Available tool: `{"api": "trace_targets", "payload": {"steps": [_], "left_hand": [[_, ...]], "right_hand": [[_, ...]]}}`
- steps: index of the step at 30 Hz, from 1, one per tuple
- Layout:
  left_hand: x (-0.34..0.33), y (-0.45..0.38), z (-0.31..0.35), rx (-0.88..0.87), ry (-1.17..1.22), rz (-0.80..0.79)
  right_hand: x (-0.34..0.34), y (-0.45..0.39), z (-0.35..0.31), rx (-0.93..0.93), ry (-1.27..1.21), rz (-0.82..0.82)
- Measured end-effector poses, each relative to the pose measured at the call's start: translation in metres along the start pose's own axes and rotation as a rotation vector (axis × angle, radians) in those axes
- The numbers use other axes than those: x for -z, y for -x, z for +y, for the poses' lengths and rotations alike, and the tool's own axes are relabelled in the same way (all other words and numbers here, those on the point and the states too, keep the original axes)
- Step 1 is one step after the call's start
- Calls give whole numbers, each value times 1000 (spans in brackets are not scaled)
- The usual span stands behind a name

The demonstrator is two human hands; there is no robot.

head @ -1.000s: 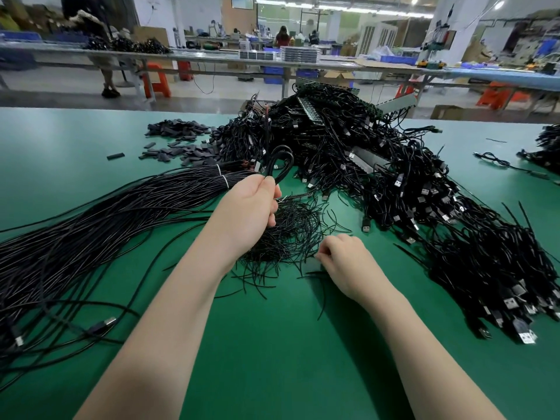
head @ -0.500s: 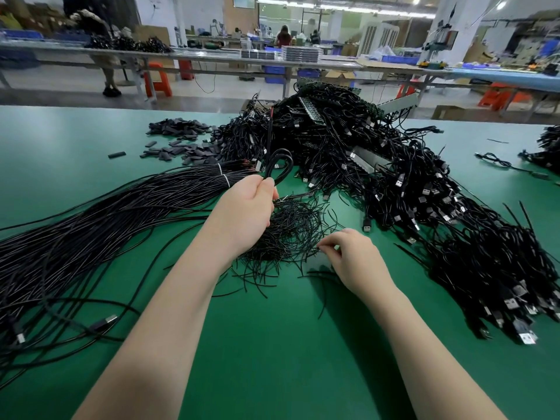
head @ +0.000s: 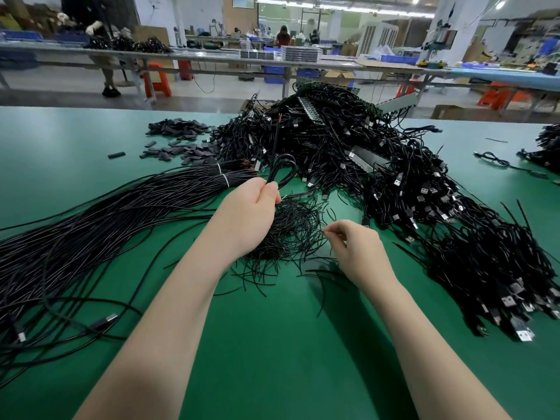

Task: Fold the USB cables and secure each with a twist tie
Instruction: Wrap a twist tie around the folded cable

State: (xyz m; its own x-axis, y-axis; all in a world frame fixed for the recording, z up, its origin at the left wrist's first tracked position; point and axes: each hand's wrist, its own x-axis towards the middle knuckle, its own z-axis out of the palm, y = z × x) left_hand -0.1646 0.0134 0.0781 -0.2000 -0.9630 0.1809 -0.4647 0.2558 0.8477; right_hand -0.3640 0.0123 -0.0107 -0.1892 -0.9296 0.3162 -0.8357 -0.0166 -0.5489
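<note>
My left hand (head: pixel 247 218) grips a folded black USB cable (head: pixel 283 171); its loops stick up beyond my fingers and one loose end points up. Under and just right of that hand lies a heap of thin black twist ties (head: pixel 292 234) on the green table (head: pixel 272 344). My right hand (head: pixel 356 253) hovers at the heap's right edge, thumb and forefinger pinched together on what looks like one thin tie. A long bundle of unfolded cables (head: pixel 91 225) stretches to the left.
A big pile of folded USB cables (head: pixel 378 165) fills the back and right of the table. Small dark sleeve pieces (head: pixel 178 140) lie at the back left. More cables sit at the far right edge (head: pixel 542 147). Benches and people stand beyond.
My right hand has lifted off the table and moved right and up, fingers now pinched. My left hand has stayed in place holding the folded cable.
</note>
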Motion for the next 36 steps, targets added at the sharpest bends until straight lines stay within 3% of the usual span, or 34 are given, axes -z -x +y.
{"api": "trace_targets", "payload": {"steps": [4,11,15,21,25,36], "left_hand": [[0,1,-1,5,-35,-17],[-1,2,2,-18,-109,-40],[-6,6,5,-72,-239,-93],[-13,9,9,-148,-440,-85],[-14,9,9,-172,-463,-32],[-11,9,11,-212,-704,-152]], "right_hand": [[9,1,-6,19,-12,-29],[51,3,-52,325,-39,20],[60,12,-70,406,-57,56],[65,17,-76,442,-144,157],[65,17,-76,425,-163,108],[66,17,-75,369,-300,116]]}}
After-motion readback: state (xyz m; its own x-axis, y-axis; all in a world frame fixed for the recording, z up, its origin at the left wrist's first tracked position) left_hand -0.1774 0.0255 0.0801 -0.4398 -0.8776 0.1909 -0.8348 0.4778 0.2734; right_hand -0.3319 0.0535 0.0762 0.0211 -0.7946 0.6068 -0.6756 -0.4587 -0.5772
